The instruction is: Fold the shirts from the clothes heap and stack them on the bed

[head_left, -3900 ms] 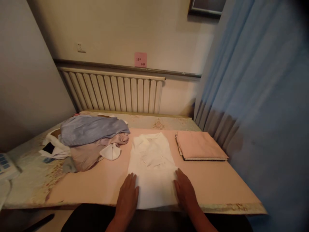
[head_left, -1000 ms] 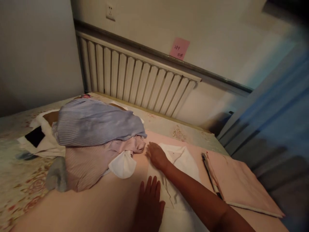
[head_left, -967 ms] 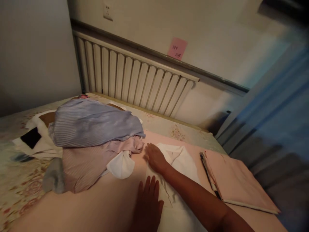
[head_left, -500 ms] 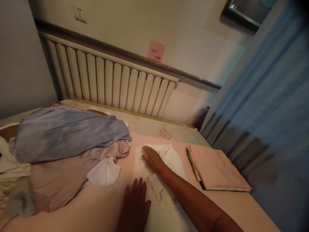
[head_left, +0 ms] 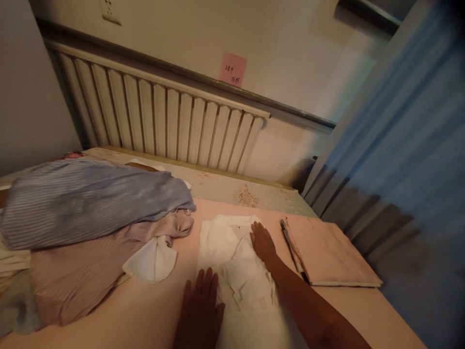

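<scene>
A white shirt (head_left: 240, 281) lies folded lengthwise on the pink cover, its collar at the far end. My right hand (head_left: 262, 241) rests flat on the shirt's right shoulder, near the collar, fingers extended. Lower down, my left hand (head_left: 200, 308) lies flat with fingers spread, along the shirt's left edge. Neither hand grips anything. Small wrinkles and folds show across the middle of the shirt, and its near end runs out of view.
On the left is a loose heap with a blue striped garment (head_left: 98, 201) over a pinkish one (head_left: 83, 276). A folded pink stack (head_left: 330, 252) lies to the right, near a blue curtain (head_left: 407, 169). Behind the bed stands a radiator (head_left: 160, 116).
My right hand has slid from the shirt's left shoulder across to its right side, uncovering the left shoulder. My left hand stays nearly in place. The view has shifted slightly.
</scene>
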`<state>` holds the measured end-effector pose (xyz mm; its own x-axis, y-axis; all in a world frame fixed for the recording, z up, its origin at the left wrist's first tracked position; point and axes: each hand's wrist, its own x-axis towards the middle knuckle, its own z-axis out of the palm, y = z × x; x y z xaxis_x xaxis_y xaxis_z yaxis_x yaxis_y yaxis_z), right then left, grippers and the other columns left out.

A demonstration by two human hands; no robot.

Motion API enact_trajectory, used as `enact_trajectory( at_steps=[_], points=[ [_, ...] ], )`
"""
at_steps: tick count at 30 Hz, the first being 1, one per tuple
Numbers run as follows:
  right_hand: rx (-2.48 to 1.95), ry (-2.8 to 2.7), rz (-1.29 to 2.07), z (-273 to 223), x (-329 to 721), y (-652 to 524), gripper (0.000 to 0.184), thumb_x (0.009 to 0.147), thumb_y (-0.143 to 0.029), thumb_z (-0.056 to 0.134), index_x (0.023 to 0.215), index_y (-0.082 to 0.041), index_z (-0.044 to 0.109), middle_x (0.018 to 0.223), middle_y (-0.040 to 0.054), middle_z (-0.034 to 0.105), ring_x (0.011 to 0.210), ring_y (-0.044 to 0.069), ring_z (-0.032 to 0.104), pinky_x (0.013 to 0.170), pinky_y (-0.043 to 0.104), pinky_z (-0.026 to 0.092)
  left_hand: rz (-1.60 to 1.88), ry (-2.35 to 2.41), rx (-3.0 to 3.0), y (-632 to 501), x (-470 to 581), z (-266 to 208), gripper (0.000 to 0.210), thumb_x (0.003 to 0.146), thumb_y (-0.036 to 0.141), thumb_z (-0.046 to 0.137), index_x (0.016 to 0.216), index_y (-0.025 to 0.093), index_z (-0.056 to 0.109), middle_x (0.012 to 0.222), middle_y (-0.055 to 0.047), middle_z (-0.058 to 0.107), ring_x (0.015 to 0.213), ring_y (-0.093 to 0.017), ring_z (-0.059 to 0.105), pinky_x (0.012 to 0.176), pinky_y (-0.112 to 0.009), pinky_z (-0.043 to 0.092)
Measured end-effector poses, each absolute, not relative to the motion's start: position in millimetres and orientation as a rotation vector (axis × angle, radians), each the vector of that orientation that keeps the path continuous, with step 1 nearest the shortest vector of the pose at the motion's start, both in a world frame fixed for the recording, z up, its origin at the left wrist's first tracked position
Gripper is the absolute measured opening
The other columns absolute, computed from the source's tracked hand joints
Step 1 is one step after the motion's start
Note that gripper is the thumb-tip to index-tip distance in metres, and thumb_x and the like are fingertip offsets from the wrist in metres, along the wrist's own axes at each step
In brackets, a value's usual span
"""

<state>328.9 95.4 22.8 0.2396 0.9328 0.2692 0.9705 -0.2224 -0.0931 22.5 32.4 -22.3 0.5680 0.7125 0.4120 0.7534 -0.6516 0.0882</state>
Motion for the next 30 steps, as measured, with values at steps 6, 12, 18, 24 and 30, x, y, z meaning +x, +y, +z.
enact_trajectory(
  at_steps=[6,12,18,24,30],
  points=[
    [-2.327,-1.833,-0.22,42,345,106,0.039,0.098,-0.028,0.035,0.128,-0.015,0.057,0.134,0.011,0.058,0.125,0.019,0.048,0.107,0.031,0.031,-0.669,-1.251,-2.692,34,22,-26,0.052,0.088,0.028,0.04,0.139,0.022,0.049,0.15,-0.007,0.043,0.138,-0.031,0.037,0.111,-0.058,0.025],
    [-2.416,-1.883,-0.178,74,364,131,0.032,0.097,-0.027,0.038,0.106,-0.02,0.067,0.105,0.0085,0.067,0.103,0.018,0.056,0.089,0.026,0.037,-0.656,-1.27,-2.705,34,23,-28,0.053,0.087,0.028,0.04,0.139,0.022,0.049,0.149,-0.006,0.044,0.138,-0.03,0.036,0.111,-0.058,0.025],
    [-2.532,-1.86,-0.11,68,364,152,0.023,0.09,-0.022,0.047,0.097,-0.018,0.069,0.101,0.0106,0.068,0.099,0.02,0.06,0.079,0.027,0.038,-0.643,-1.264,-2.709,34,22,-29,0.054,0.087,0.029,0.041,0.141,0.023,0.046,0.151,-0.006,0.042,0.14,-0.03,0.034,0.111,-0.056,0.025],
    [-2.548,-1.692,-0.15,60,362,157,0.027,0.092,-0.018,0.041,0.098,-0.014,0.067,0.094,0.0142,0.071,0.092,0.021,0.065,0.077,0.028,0.042,-0.665,-1.243,-2.679,32,22,-25,0.053,0.086,0.027,0.043,0.139,0.021,0.049,0.148,-0.007,0.046,0.137,-0.03,0.037,0.111,-0.056,0.024],
    [-2.269,-1.693,-0.28,56,354,131,0.036,0.094,-0.021,0.036,0.119,-0.012,0.062,0.118,0.0124,0.067,0.111,0.02,0.06,0.097,0.032,0.042,-0.703,-1.227,-2.644,29,20,-16,0.05,0.087,0.029,0.045,0.135,0.02,0.052,0.146,-0.007,0.049,0.135,-0.03,0.04,0.109,-0.055,0.027]
  ],
)
